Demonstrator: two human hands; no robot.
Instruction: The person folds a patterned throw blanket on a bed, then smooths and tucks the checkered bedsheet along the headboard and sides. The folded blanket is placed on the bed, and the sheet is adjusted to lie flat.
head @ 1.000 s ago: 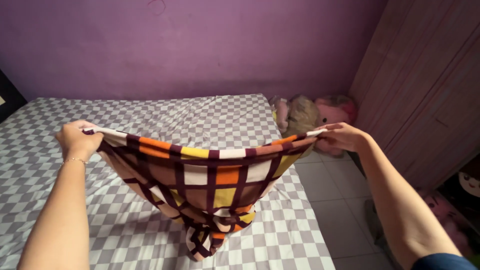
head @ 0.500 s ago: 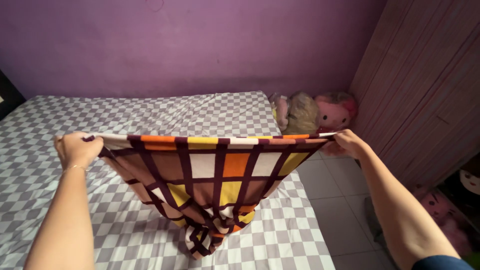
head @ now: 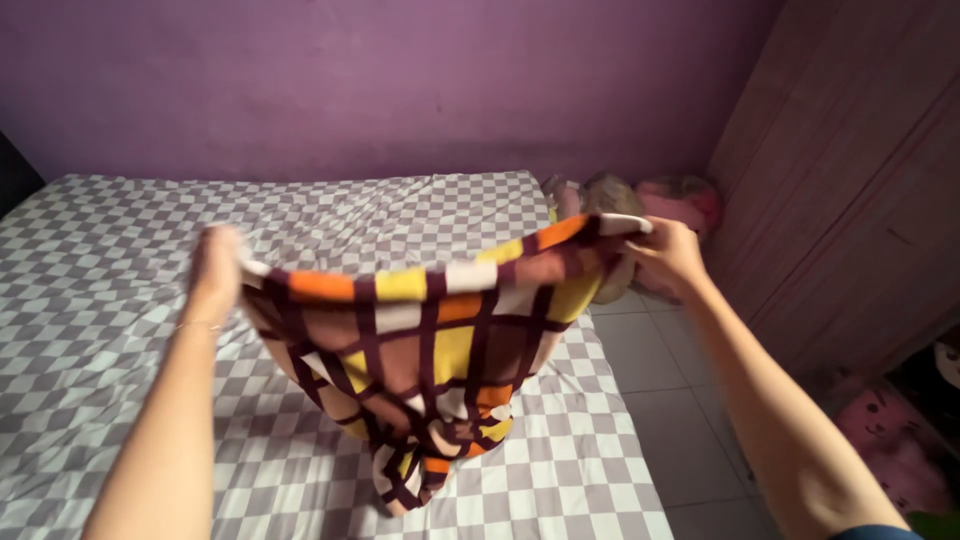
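Observation:
I hold a checked blanket (head: 430, 340) in orange, yellow, white and brown with dark lines, up over the bed. My left hand (head: 215, 270) grips its left top corner and is blurred. My right hand (head: 668, 250) pinches the right top corner, held higher than the left. The top edge sags between my hands. The blanket's lower end rests bunched on the grey and white checked bed sheet (head: 120, 300) near the bed's front edge.
A purple wall (head: 380, 80) stands behind the bed. Soft toys (head: 690, 200) lie on the floor between the bed and a wooden wardrobe (head: 860, 180) at the right. Tiled floor (head: 680, 400) runs along the bed's right side. More toys (head: 900, 430) sit at the lower right.
My left hand has moved right, toward the middle, and my right hand has risen a little. The blanket's top edge, pulled straight half a second ago, now slants and sags.

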